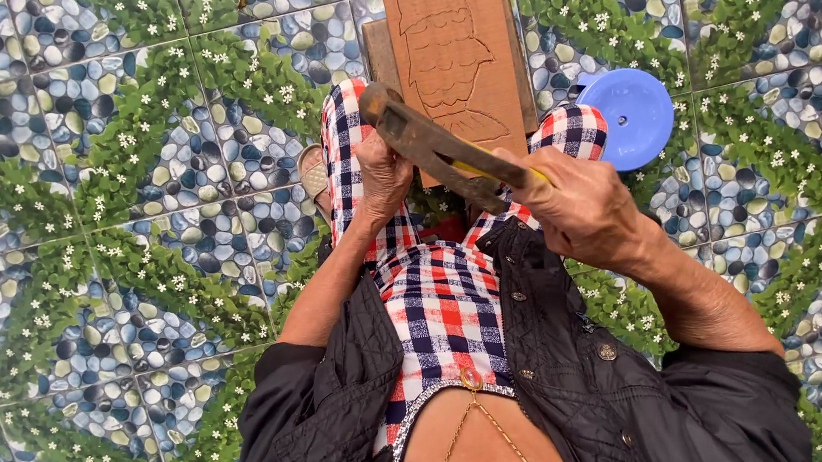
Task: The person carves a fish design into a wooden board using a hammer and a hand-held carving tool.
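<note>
Nearest the head camera comes the person's own front: a black jacket (338, 409) hanging open, a thin gold chain (475, 426) over a bare chest, and a red, white and navy checked cloth (443, 298) wrapped about the lap and knees.

Beyond that, the right hand (579, 207) is clenched around a yellow handle (506, 174), and from that fist a worn wooden mallet (428, 144) runs up and to the left, its blunt head hanging over the lower edge of the board. The left hand (384, 175) is closed in a fist just under the mallet's head; whatever it grips is hidden behind the fingers and the mallet, so I cannot tell what it holds.

Between the knees stands a brown wooden board (454, 46), reaching away toward the top of the view, with the outline of a fish cut into its face: an eye, a gill curve and rows of scales. It rests on a second, wider piece of wood (378, 53) that shows at its left edge.

A round blue plastic lid (629, 118) lies just beside the right knee. A sandalled foot (313, 175) peeks out near the left knee. All of it sits on a tiled floor (101, 241) patterned with pebbles, green leaves and small white flowers.
</note>
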